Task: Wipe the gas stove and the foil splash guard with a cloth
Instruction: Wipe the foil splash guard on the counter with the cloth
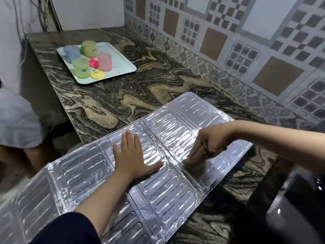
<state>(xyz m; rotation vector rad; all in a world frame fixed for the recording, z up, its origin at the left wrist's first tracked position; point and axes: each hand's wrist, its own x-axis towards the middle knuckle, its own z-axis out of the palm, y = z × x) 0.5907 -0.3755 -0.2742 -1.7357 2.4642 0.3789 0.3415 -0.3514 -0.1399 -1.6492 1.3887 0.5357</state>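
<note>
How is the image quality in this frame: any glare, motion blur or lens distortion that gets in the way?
Head view: bright glare streaks across the foil splash guard; the right hand and the cloth under it are motion-blurred, the left hand is sharp; wide-angle bending curves the countertop edges; the lower right corner is dark and smeared.

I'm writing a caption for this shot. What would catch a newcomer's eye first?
The shiny foil splash guard lying flat across the marbled counter, with the left hand pressed flat on it and the right hand rubbing a cloth. Behind it, a white tray of pastel cups.
</note>
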